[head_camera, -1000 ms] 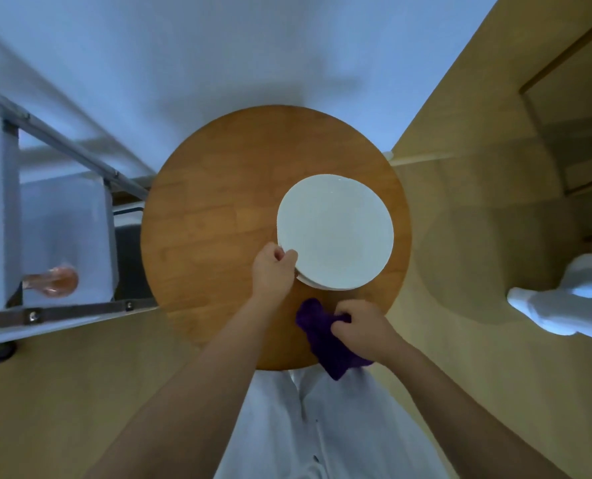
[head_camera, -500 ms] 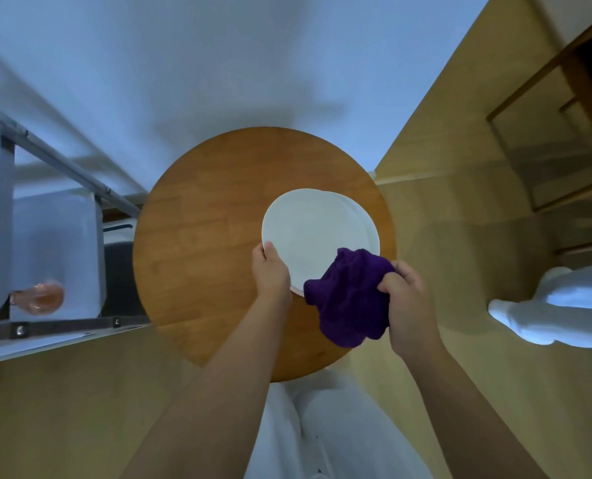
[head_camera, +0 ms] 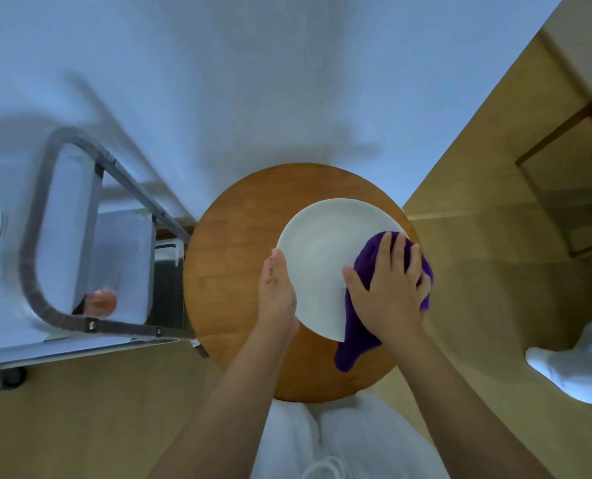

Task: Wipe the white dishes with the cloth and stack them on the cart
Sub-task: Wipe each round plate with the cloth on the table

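Left hand (head_camera: pixel 276 294) gripping left rim of white plate (head_camera: pixel 317 257) above round wooden table (head_camera: pixel 232 271). Right hand (head_camera: pixel 387 288), fingers spread flat, pressing purple cloth (head_camera: pixel 360 326) onto plate's right side. Cart (head_camera: pixel 90 326) standing left.

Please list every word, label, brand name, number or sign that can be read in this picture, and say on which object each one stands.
None: no text can be read in the head view.
White plate: plain, no mark.
Purple cloth: no label seen.
Round wooden table: bare wood grain only.
Metal cart: blurred by motion; no lettering can be made out.
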Motion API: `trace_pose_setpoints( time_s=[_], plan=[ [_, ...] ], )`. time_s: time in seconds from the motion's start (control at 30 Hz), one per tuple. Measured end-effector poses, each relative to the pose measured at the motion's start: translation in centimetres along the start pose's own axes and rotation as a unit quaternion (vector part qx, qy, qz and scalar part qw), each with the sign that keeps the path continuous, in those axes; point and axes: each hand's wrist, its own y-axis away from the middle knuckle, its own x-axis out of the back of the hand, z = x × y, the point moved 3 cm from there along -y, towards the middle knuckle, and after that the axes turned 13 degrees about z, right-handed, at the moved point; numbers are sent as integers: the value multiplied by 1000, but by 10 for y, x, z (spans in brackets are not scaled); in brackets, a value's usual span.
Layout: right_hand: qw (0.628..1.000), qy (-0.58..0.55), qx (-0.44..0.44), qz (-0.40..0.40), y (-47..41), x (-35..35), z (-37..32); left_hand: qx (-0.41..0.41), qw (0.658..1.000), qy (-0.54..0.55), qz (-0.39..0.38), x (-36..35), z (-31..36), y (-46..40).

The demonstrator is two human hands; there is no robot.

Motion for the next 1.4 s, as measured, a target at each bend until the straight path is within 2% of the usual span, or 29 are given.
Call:
trace_pose_setpoints(
  time_s=[0.07,0.17,0.37,0.47,0.6,0.8,0.87,0.97,1.1,1.23,1.3,1.4],
  plan=[
    [999,15,-1,51,4,-3,-13,-12,1000,-6,-11,5,10,4],
    [997,-8,-29,70,-5,-5,-35,-42,999,-23,-17,12,25,8],
    [967,-210,-27,141,-25,6,-96,-113,989,-86,-34,23,29,15],
    [958,-257,28,120,-23,11,-121,-115,990,-73,-27,31,40,9],
    [933,-312,167,64,-1,10,-147,-107,994,-21,-14,44,55,-2],
    [892,-338,299,-19,23,15,-159,-38,996,81,-11,61,72,-11],
    [876,-327,351,-49,22,20,-156,-27,995,96,-6,66,80,-13],
    [844,-283,449,-75,21,24,-148,-46,997,60,6,72,91,-17],
    [806,-126,576,-51,15,17,-128,-62,997,35,-30,74,107,-20],
    [781,-11,624,36,6,17,-111,-110,990,-2,-92,77,129,-23],
    [774,23,631,42,2,17,-104,-122,985,-42,-117,80,137,-27],
    [745,56,664,40,-6,18,-93,-109,978,-103,-146,87,145,-35]
  ],
)
